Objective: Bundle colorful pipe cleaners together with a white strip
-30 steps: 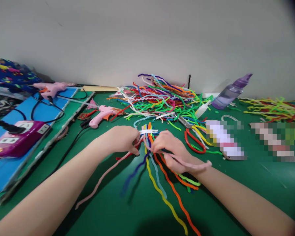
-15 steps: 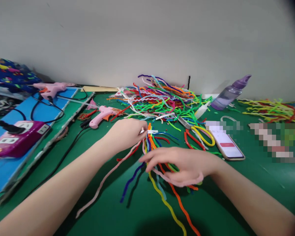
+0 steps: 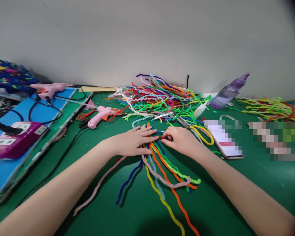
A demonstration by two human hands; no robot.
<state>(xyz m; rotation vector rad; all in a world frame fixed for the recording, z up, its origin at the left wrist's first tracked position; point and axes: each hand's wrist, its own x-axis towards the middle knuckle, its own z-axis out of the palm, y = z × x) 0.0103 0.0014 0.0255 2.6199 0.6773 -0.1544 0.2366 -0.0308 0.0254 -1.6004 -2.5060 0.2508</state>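
At the frame's centre, the left hand [image 3: 130, 141] lies flat, fingers spread, across the fanned pipe cleaners [image 3: 171, 186], probably to steady them against the desk [image 3: 108, 216]; the right hand's [image 3: 179, 139] fingers pinch a red strand [image 3: 160, 138], seemingly to draw it aside.

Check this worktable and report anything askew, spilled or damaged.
I see no spill or clear damage. One pale pink fuzzy stem curls sideways across a long orange fuzzy stem, so it looks out of line. The translucent purple plastic bottle looks tilted rightward, though lens distortion may explain that.
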